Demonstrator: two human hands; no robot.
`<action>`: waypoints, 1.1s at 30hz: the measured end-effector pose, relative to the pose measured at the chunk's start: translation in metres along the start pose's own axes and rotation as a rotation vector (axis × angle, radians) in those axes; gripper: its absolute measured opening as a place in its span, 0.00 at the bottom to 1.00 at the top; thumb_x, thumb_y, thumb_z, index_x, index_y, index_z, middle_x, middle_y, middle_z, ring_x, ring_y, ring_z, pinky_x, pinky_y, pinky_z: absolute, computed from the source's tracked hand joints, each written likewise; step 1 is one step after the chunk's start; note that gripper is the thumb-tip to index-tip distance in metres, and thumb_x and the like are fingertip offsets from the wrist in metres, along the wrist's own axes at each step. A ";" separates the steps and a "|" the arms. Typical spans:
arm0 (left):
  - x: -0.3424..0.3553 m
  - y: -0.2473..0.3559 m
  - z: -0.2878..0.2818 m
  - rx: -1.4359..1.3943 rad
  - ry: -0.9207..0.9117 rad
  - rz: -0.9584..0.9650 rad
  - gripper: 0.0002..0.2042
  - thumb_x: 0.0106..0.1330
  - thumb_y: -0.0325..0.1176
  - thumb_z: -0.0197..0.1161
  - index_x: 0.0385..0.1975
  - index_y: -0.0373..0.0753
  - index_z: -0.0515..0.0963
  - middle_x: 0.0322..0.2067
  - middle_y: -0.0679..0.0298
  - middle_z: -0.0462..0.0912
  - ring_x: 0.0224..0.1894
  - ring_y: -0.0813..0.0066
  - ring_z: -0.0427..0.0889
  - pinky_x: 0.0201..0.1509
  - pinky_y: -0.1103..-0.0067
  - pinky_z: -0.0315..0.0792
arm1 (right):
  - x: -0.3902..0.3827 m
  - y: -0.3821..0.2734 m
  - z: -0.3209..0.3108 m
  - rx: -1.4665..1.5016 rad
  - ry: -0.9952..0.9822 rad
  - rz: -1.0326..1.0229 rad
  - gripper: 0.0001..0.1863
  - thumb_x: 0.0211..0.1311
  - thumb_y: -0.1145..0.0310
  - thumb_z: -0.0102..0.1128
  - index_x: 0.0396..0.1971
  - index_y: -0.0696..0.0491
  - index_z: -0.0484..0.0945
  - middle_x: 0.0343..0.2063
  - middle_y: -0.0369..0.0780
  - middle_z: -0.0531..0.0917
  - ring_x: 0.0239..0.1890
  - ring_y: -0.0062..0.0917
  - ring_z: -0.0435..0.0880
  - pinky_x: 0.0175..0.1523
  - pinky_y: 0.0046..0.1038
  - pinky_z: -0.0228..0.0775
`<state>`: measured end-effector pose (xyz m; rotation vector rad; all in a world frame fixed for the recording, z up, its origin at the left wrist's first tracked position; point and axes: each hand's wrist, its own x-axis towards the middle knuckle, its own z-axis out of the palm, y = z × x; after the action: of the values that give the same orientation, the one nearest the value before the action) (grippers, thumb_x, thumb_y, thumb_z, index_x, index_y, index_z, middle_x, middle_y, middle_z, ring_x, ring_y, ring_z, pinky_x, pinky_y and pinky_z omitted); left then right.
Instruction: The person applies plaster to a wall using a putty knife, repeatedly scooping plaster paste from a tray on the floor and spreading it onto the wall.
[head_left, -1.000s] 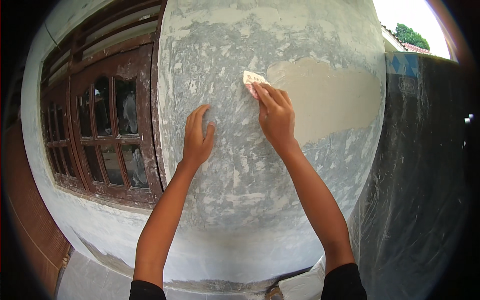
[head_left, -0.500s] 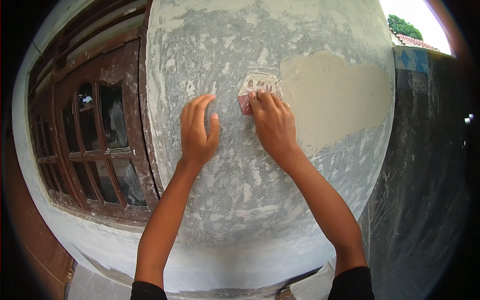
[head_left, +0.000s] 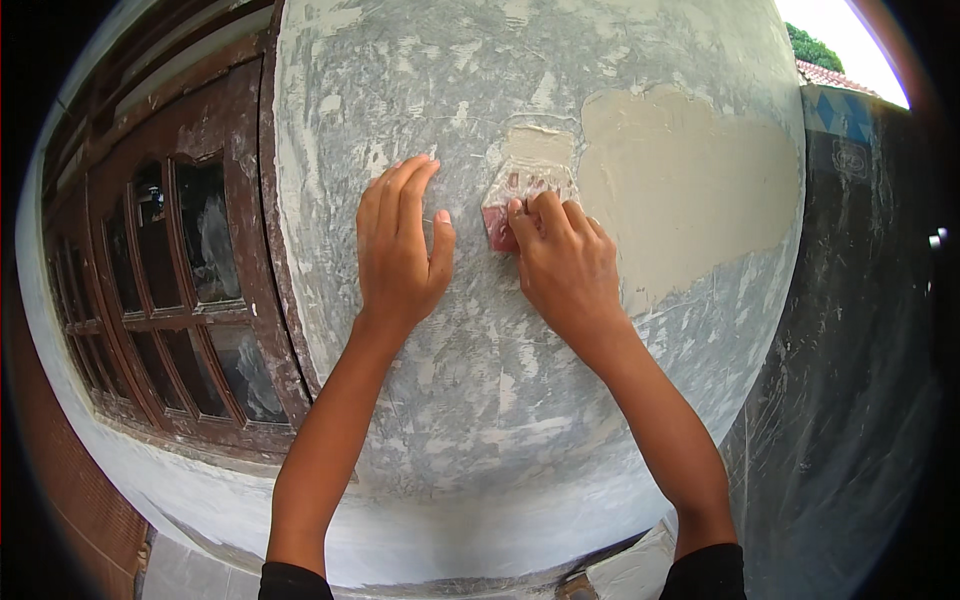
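The wall (head_left: pixel 450 440) is grey and rough with pale smudges (head_left: pixel 543 95). A big smooth beige patch (head_left: pixel 690 190) covers part of it. A little beige strip (head_left: pixel 540 147) sits just beside that, and a flat tool (head_left: pixel 522 188) is against the wall below the strip.

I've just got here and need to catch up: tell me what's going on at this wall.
A person's right hand grips a flat, smeared spreader against the mottled grey wall. The left hand is open and empty, off to the left; whether it touches the wall is unclear. A short beige strip lies just above the spreader, and a large, smooth beige patch covers the wall to its right.
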<state>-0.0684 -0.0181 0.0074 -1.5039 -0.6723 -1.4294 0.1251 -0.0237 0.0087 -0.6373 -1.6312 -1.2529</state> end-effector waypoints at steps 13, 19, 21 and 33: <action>0.007 0.005 0.001 -0.029 0.009 0.007 0.22 0.65 0.30 0.55 0.60 0.34 0.71 0.59 0.53 0.74 0.63 0.53 0.70 0.71 0.57 0.58 | -0.036 -0.003 -0.012 0.062 -0.074 -0.050 0.05 0.62 0.72 0.60 0.32 0.58 0.82 0.32 0.38 0.77 0.37 0.27 0.80 0.40 0.29 0.76; 0.017 0.004 -0.001 -0.027 -0.008 -0.014 0.21 0.68 0.32 0.54 0.60 0.35 0.71 0.60 0.54 0.74 0.63 0.55 0.71 0.70 0.61 0.59 | -0.059 -0.004 -0.026 0.151 -0.216 -0.060 0.06 0.62 0.73 0.60 0.35 0.58 0.83 0.32 0.37 0.77 0.37 0.27 0.80 0.41 0.29 0.76; 0.017 -0.001 0.001 -0.032 -0.007 -0.015 0.21 0.67 0.32 0.54 0.60 0.35 0.71 0.61 0.54 0.74 0.63 0.55 0.71 0.70 0.60 0.59 | -0.063 -0.001 -0.038 0.213 -0.229 -0.043 0.06 0.61 0.74 0.60 0.36 0.57 0.83 0.33 0.37 0.77 0.37 0.27 0.80 0.42 0.30 0.76; 0.009 0.003 0.010 0.127 -0.004 0.039 0.23 0.66 0.32 0.56 0.62 0.37 0.70 0.64 0.55 0.70 0.65 0.53 0.68 0.72 0.54 0.58 | -0.045 0.000 -0.041 0.243 -0.046 0.035 0.15 0.55 0.74 0.64 0.44 0.55 0.79 0.36 0.39 0.76 0.38 0.31 0.76 0.46 0.35 0.69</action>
<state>-0.0601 -0.0122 0.0163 -1.4135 -0.7186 -1.3298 0.1585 -0.0557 -0.0313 -0.5439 -1.7682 -1.0011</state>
